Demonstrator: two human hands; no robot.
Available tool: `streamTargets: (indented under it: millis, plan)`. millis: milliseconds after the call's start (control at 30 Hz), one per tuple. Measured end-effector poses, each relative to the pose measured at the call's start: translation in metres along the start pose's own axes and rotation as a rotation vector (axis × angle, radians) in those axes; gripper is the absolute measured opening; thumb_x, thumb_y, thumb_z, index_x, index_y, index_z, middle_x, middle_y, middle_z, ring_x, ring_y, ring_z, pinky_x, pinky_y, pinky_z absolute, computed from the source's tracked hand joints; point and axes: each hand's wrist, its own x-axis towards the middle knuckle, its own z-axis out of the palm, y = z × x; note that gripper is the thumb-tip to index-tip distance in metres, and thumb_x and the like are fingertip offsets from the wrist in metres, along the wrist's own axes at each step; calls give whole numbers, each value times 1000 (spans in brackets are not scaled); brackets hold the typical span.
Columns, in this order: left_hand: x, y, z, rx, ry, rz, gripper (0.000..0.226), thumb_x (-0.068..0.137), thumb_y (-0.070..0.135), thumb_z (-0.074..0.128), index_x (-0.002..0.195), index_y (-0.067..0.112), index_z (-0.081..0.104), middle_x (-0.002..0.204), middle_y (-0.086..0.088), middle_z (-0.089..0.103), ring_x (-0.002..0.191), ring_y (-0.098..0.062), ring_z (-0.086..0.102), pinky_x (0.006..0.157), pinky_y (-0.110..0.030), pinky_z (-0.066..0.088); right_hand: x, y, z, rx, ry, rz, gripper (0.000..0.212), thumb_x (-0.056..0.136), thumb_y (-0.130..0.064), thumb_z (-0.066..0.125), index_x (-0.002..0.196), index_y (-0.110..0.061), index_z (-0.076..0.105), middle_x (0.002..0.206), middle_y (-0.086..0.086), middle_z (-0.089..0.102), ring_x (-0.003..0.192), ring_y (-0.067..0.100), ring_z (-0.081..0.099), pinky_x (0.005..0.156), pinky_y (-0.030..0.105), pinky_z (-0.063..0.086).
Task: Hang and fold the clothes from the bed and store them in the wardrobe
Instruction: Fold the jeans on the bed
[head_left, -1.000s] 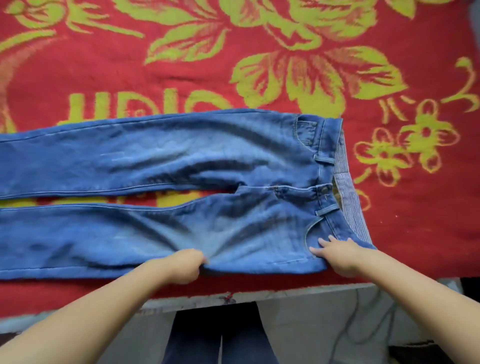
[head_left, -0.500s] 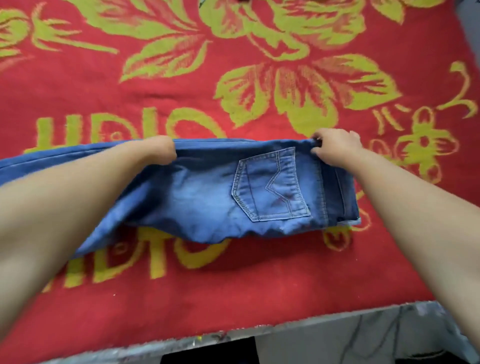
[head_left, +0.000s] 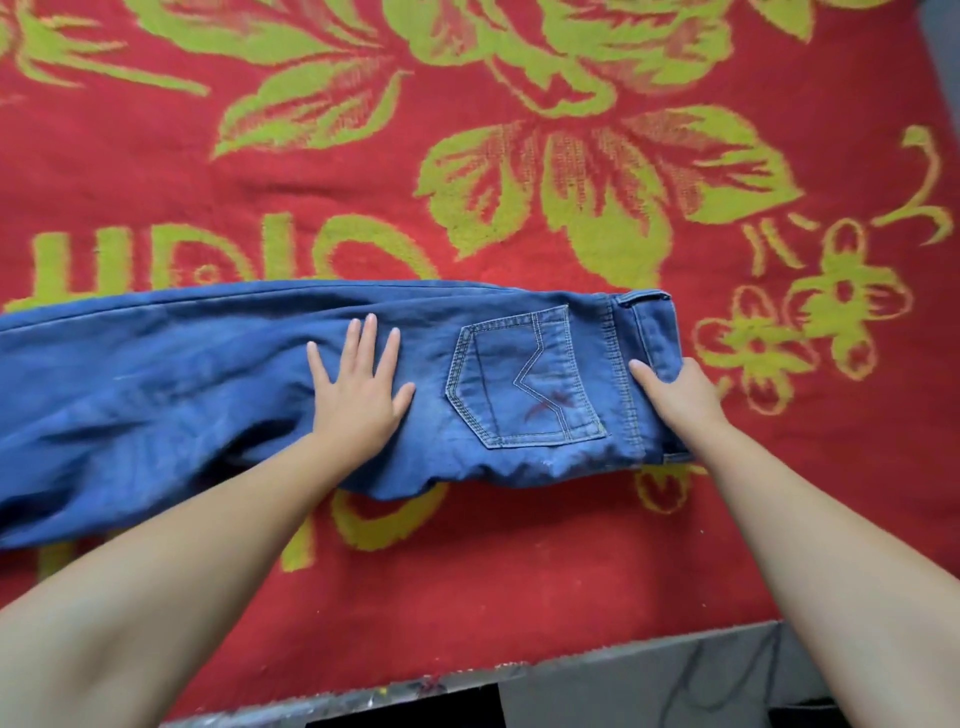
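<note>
The jeans (head_left: 234, 395) were just folded leg on leg. Now the left hand (head_left: 358, 395) pats them flat, fingers straight; the right hand (head_left: 675, 395), at three o'clock, pinches the waistband.

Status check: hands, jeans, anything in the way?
Left hand flat on jeans. Right hand grips waistband. Jeans folded lengthwise on red blanket. Nothing obstructing.

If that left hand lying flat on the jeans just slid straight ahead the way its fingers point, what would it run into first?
The left hand points away from the person, across the jeans. It would likely cross their far folded edge first, then reach the bare red blanket. Nothing else shows in that line.
</note>
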Motion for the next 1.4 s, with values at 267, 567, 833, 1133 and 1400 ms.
streamTargets:
  millis: [267,567,833,1133,1400]
  plan:
    - [-52,32,-5,-12,232,365,60,91,41,34,141,10,47,150,-12,40,137,-29,41,103,-72,24,3,30,-99,-565,94,-385,29,95,-37,56,106,-11,51,94,32,63,88,49,61,67,44,43]
    - [-116,38,14,-81,37,250,61,89,33,66,143,13,45,150,-10,41,139,-26,39,107,-64,26,-12,35,-95,-682,127,-257,65,84,-11,60,145,-4,37,137,29,44,124,45,44,101,54,39]
    - [-126,-72,3,-44,89,-119,74,77,9,70,145,7,41,148,-16,42,137,-30,41,109,-60,27,-96,-97,90,-565,-266,-804,57,96,-12,45,150,-22,31,154,-3,30,125,26,50,89,39,50]
    - [-151,-196,3,-35,-187,-291,37,86,34,62,113,12,51,112,-10,58,108,-32,56,84,-41,42,-112,-139,129,-701,-275,-607,22,92,-19,53,113,-12,49,116,13,45,90,37,57,73,40,47]
    - [-186,-308,-18,-350,-247,-316,13,92,23,61,84,13,61,92,-12,68,91,-29,63,70,-35,39,-131,-156,131,-679,-265,-606,27,94,-26,58,120,-19,60,115,7,63,105,29,59,81,36,45]
